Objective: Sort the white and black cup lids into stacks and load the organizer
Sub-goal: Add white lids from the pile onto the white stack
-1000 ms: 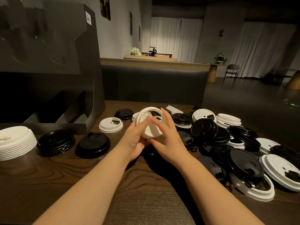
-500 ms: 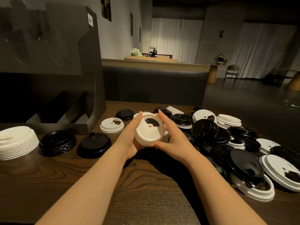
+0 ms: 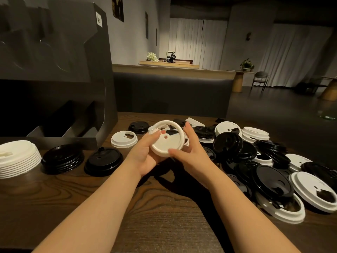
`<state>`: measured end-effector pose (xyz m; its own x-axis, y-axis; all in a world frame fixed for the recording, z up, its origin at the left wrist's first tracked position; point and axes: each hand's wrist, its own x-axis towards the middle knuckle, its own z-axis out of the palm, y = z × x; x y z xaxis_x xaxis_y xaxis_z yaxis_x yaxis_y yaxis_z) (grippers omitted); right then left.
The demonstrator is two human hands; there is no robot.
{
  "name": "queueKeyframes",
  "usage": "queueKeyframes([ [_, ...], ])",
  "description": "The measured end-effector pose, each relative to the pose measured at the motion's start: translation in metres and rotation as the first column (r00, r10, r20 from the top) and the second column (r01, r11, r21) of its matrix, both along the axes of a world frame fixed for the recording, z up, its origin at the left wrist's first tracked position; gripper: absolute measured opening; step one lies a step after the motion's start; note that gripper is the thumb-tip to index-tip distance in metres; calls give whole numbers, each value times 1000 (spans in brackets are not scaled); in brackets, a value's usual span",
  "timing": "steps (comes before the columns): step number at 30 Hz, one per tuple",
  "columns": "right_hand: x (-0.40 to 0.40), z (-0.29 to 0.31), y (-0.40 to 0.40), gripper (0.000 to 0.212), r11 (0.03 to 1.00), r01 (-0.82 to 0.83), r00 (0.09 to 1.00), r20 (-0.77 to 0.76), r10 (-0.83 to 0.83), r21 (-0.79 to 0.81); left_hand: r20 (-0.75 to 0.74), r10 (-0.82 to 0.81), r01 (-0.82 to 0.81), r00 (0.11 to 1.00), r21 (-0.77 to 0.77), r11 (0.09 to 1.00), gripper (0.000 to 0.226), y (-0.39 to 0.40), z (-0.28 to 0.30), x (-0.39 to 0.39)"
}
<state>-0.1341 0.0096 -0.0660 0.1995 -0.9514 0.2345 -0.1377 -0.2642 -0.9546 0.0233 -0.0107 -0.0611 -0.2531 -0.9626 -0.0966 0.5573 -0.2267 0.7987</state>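
Both hands hold a small white lid (image 3: 166, 141) above the table's middle, tilted with its top facing me. My left hand (image 3: 145, 154) cups it from below, thumb on its top. My right hand (image 3: 191, 152) grips its right edge, thumb on the near rim. A stack of white lids (image 3: 17, 157) sits at the far left, then two stacks of black lids (image 3: 63, 158) (image 3: 104, 159) and a small white lid stack (image 3: 124, 138). The black organizer (image 3: 54, 70) stands at the back left. A mixed pile of loose lids (image 3: 264, 161) covers the right side.
The wooden table (image 3: 54, 198) has bare surface in front of me. A small black lid (image 3: 138, 126) lies behind the small white stack. A dark bench back rises beyond the table's far edge.
The white lid has been turned in my hands from edge-on to top side facing me. Both hands stayed at the table's middle.
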Motion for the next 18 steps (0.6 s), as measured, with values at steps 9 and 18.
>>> queueKeyframes([
  [9, 8, -9, -6, 65, 986, 112, 983, 129, -128, 126, 323, 220, -165, 920, -187, 968, 22, 3, -2, -10],
  [18, 25, 42, -4, 52, 986, 140, 990, -33, -138, 90, 521, 471, -324, 712, -351, 878, 26, 6, 34, 7],
])
